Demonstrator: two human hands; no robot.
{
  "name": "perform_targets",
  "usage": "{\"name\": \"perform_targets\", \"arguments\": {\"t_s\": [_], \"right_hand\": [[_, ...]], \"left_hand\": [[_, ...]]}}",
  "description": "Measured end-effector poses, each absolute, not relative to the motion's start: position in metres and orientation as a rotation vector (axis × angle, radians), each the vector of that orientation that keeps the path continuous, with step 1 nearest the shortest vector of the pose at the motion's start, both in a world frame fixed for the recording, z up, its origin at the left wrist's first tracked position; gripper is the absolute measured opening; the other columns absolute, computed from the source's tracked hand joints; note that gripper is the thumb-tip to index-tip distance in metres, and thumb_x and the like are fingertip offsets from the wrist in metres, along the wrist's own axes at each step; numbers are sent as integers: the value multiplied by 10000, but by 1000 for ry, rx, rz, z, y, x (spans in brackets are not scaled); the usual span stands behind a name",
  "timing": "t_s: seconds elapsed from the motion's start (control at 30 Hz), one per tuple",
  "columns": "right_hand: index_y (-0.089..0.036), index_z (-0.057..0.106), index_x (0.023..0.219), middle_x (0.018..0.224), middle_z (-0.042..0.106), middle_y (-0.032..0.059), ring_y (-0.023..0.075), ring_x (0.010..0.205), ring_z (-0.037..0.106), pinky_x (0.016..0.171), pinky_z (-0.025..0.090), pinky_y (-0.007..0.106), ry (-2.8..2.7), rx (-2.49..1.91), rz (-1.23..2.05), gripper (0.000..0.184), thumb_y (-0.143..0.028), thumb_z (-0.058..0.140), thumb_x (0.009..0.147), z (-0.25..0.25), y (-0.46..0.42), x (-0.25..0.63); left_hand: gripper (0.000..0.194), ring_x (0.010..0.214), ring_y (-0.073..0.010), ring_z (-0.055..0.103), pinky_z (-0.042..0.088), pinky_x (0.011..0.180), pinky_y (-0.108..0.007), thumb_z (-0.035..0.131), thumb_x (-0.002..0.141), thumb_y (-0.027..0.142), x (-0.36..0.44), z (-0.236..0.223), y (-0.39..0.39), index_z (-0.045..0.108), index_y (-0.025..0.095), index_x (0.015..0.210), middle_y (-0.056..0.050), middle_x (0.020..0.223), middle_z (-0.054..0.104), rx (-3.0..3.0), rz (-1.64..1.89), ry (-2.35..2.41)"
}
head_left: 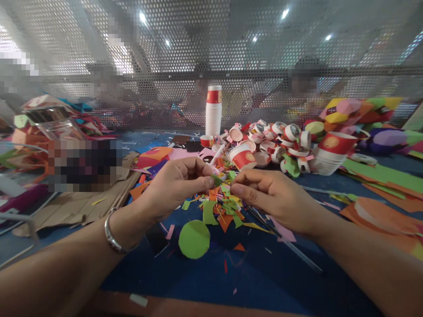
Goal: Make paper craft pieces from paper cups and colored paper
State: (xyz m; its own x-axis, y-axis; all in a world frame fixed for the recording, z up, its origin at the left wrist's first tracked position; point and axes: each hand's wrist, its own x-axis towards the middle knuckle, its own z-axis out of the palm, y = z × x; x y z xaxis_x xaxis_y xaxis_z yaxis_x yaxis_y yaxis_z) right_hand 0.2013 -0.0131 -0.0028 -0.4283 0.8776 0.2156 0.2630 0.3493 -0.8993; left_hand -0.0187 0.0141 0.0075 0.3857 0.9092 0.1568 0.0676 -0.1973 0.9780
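Dark green is showing on a small paper scrap (217, 180) at the centre of the frame, and bright lime is glowing from a paper circle (194, 239) just below! Deep blue is filling the table (244, 281) at lower middle. Orange, yellow, green and pink are mingling in the paper bits (228, 206) near centre. Upper centre, a cup stack (213, 119) is flashing red and white! Silver is gleaming on a bracelet (107, 231), lower left, while round holes are dotting the grey screen (185, 57) up top.

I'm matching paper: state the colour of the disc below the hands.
The disc is bright green, clearest in the head view.
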Motion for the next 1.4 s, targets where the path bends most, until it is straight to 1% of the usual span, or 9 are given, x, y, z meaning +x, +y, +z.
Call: {"name": "perform_targets", "arguments": {"t_s": [0.2, 0.37, 0.5, 0.67, 0.83, 0.93, 1.13, 1.27, 1.4], "right_hand": [[-187, 658, 819, 723, 554, -19, 116, 635, 477, 571, 385, 258, -1876, -1005, 1107, 328, -503, 710, 892, -3, -13, 202], [-185, 638, 805, 689, 507, -34, 108, 603, 439, 550, 353, 260, -1890, -1012, 1090, 344, -510, 689, 906, -3, -14, 202], [-188, 634, 799, 683, 503, -36, 105, 585, 425, 528, 328, 262, -1898, -1016, 1059, 356, -524, 682, 905, -2, -15, 201], [-190, 621, 788, 632, 451, -55, 93, 529, 347, 480, 272, 264, -1896, -1023, 1055, 372, -537, 665, 913, -3, -14, 200], [-184, 611, 782, 651, 465, -44, 98, 553, 383, 496, 289, 262, -1903, -1039, 1063, 384, -541, 659, 915, -2, -13, 200], [-182, 604, 776, 654, 453, -47, 95, 552, 369, 498, 286, 261, -1896, -1038, 1066, 371, -520, 667, 916, -2, -13, 200], [-188, 600, 784, 685, 458, -31, 117, 611, 410, 542, 322, 271, -1918, -1040, 1058, 380, -534, 629, 938, -5, -12, 202], [-186, 609, 802, 693, 463, -30, 117, 620, 401, 557, 310, 276, -1948, -1075, 1035, 367, -520, 618, 953, -7, -9, 205], [-186, 634, 860, 746, 542, -13, 128, 666, 479, 592, 355, 268, -1897, -1093, 1089, 368, -546, 634, 934, -7, -8, 210]], "left_hand": [[151, 630, -82, 542, 421, 591, -220, 800, 753, 226, -21, 8, 14, 673, 147, 769, 12, 702, 622, 1609, 977, 875], [161, 631, -75, 562, 436, 600, -208, 806, 758, 219, -20, 8, 15, 668, 145, 797, 22, 708, 629, 1555, 952, 866], [179, 613, -79, 570, 442, 597, -216, 812, 743, 220, -19, 8, 15, 650, 147, 764, 22, 681, 637, 1480, 924, 872], [182, 606, -81, 578, 439, 604, -220, 813, 744, 233, -19, 9, 14, 651, 150, 747, 18, 655, 652, 1412, 896, 872], [164, 606, -81, 593, 435, 598, -212, 811, 734, 209, -18, 10, 13, 659, 150, 741, 20, 647, 662, 1365, 884, 892], [148, 599, -73, 584, 424, 580, -202, 804, 741, 191, -18, 11, 12, 662, 147, 734, 25, 638, 656, 1343, 873, 882], [161, 591, -67, 569, 419, 569, -198, 806, 740, 202, -18, 11, 13, 656, 144, 732, 25, 639, 652, 1326, 863, 873], [185, 585, -67, 572, 431, 578, -199, 813, 721, 220, -20, 8, 17, 646, 141, 731, 25, 633, 643, 1348, 877, 894], [169, 581, -60, 581, 443, 577, -195, 795, 729, 201, -23, 4, 26, 640, 142, 764, 28, 658, 649, 1364, 917, 919]]}}
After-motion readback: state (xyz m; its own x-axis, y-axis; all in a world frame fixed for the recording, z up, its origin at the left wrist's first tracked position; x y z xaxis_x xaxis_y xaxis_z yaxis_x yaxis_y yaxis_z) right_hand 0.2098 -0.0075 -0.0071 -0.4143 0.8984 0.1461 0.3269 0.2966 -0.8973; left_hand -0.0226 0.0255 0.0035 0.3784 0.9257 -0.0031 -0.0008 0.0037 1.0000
